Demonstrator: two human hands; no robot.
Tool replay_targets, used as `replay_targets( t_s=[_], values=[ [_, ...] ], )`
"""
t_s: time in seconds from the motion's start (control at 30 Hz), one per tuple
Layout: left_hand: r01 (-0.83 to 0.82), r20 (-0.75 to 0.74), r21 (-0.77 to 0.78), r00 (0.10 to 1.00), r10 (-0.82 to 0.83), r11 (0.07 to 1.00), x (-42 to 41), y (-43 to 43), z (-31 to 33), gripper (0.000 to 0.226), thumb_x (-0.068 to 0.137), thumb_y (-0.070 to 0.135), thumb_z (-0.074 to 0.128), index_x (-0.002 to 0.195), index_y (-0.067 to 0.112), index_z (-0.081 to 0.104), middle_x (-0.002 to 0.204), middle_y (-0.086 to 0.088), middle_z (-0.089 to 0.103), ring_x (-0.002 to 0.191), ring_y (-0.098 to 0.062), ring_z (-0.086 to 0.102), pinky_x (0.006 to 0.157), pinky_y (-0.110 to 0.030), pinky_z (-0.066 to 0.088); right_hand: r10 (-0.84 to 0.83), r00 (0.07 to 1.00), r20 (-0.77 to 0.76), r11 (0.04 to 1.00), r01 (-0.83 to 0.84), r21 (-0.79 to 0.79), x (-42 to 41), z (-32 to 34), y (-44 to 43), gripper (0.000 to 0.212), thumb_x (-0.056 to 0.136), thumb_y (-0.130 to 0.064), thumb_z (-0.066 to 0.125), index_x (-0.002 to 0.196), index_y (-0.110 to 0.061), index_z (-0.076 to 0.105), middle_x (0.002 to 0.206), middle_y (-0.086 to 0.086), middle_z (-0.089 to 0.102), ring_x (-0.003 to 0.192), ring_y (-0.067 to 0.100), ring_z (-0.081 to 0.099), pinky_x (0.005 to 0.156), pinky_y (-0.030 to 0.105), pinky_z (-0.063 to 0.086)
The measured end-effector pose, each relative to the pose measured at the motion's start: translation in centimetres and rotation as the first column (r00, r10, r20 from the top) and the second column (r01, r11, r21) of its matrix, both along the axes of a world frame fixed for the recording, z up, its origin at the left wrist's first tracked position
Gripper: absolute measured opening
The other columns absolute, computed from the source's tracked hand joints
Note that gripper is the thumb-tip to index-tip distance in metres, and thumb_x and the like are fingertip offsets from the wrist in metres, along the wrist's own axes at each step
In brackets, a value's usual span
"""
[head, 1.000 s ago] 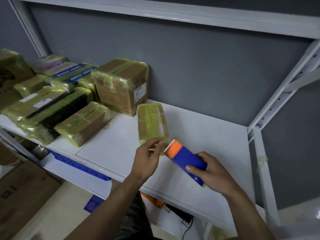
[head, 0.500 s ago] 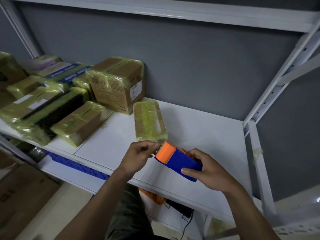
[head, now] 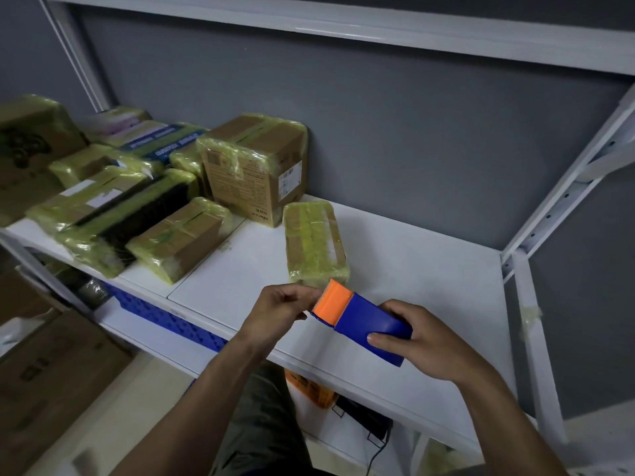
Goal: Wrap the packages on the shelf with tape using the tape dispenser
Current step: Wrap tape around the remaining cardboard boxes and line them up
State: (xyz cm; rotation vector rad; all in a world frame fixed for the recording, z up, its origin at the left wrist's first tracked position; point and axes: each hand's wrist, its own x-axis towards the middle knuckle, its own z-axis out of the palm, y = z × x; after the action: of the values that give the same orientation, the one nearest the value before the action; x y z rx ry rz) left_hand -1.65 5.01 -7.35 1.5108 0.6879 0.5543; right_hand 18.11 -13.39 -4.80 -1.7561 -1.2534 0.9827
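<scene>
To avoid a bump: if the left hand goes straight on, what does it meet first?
Probably the orange end of the tape dispenser, right at the fingertips of the left hand; depth is unclear.

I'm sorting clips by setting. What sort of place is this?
Probably a stockroom or parcel-packing area: a white metal shelf holds many tape-wrapped packages, cardboard boxes sit on the floor below, and the right hand holds a tape dispenser.

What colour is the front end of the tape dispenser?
Orange; the rest of the tape dispenser is blue. The head view shows it best.
</scene>
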Motion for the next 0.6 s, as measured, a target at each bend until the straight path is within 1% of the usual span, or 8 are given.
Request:
replay_targets(
  t_s=[0.03,0.07,0.17,0.23,0.33,0.47,0.53,0.6],
  values=[
    [-0.029,0.018,0.095,0.999,0.028,0.995,-0.2,0.0,-0.3,0.021,0.096,0.027,0.066,0.089,0.037,0.082,0.094,0.007,0.078,0.085,-0.006,0.070,0.074,-0.022,0.052,0.010,1.000,-0.001,1.000,-0.010,-0.008,0.0,-0.1,0.1,0.048,0.079,-0.063,0.074,0.115,-0.034,0.063,0.105,-0.016,0.073,0.100,0.010,0.073,0.074,0.025,0.060],
    [-0.056,0.043,0.161,0.998,0.050,0.985,-0.3,-0.1,-0.4,0.023,0.096,0.023,0.066,0.090,0.039,0.082,0.093,0.009,0.079,0.085,-0.005,0.071,0.073,-0.018,0.053,0.022,1.000,-0.001,1.000,-0.022,-0.019,-0.1,-0.2,0.2,0.047,0.080,-0.063,0.074,0.115,-0.034,0.063,0.106,-0.015,0.073,0.100,0.011,0.073,0.076,0.026,0.061],
    [-0.109,0.036,0.282,0.994,0.103,0.953,-0.8,0.0,-0.7,0.020,0.095,0.022,0.066,0.093,0.039,0.077,0.092,0.019,0.077,0.090,-0.005,0.072,0.076,-0.013,0.054,0.040,0.999,0.017,0.998,-0.040,-0.047,-0.5,-0.6,0.5,0.039,0.085,-0.058,0.074,0.114,-0.035,0.063,0.106,-0.016,0.073,0.100,0.010,0.073,0.078,0.029,0.062],
    [-0.143,0.025,0.320,0.989,0.143,0.937,-0.9,0.2,-0.8,0.025,0.096,0.019,0.067,0.091,0.041,0.076,0.089,0.023,0.076,0.089,-0.003,0.071,0.075,-0.012,0.053,0.033,0.999,0.027,0.998,-0.031,-0.048,-0.7,-0.5,0.8,0.034,0.086,-0.055,0.075,0.113,-0.037,0.063,0.105,-0.018,0.073,0.098,0.010,0.073,0.076,0.028,0.062],
    [-0.194,0.059,0.307,0.981,0.185,0.932,-1.1,0.2,-0.9,0.037,0.096,0.014,0.066,0.086,0.048,0.075,0.086,0.024,0.075,0.087,-0.001,0.070,0.072,-0.010,0.051,0.035,0.999,0.039,0.998,-0.033,-0.047,-0.8,0.1,1.3,0.035,0.086,-0.053,0.076,0.113,-0.035,0.064,0.103,-0.015,0.074,0.094,0.012,0.074,0.072,0.028,0.062],
    [-0.225,0.106,0.299,0.974,0.202,0.927,-1.0,-0.1,-1.5,0.046,0.096,0.012,0.067,0.082,0.056,0.075,0.088,0.021,0.076,0.088,-0.001,0.071,0.074,-0.010,0.052,0.042,0.998,0.048,0.996,-0.038,-0.081,-0.8,0.6,1.8,0.048,0.079,-0.062,0.075,0.116,-0.033,0.065,0.103,-0.013,0.074,0.096,0.013,0.074,0.078,0.037,0.065],
    [-0.271,0.124,0.275,0.961,0.245,0.922,-1.3,0.3,-1.7,0.041,0.095,0.013,0.068,0.081,0.050,0.079,0.088,0.017,0.078,0.086,-0.001,0.072,0.073,-0.010,0.051,0.039,0.996,0.076,0.995,-0.031,-0.098,-0.6,0.8,1.8,0.046,0.079,-0.062,0.075,0.113,-0.032,0.066,0.102,-0.012,0.075,0.095,0.014,0.075,0.080,0.041,0.065],
    [-0.337,0.131,0.234,0.941,0.313,0.912,-2.0,1.4,-1.6,0.024,0.094,0.022,0.071,0.081,0.038,0.082,0.086,0.012,0.078,0.084,-0.002,0.071,0.072,-0.014,0.051,0.022,0.995,0.101,0.995,-0.012,-0.101,0.1,1.0,1.6,0.040,0.081,-0.058,0.077,0.108,-0.031,0.068,0.098,-0.010,0.075,0.091,0.017,0.075,0.078,0.045,0.065]
  ],
)
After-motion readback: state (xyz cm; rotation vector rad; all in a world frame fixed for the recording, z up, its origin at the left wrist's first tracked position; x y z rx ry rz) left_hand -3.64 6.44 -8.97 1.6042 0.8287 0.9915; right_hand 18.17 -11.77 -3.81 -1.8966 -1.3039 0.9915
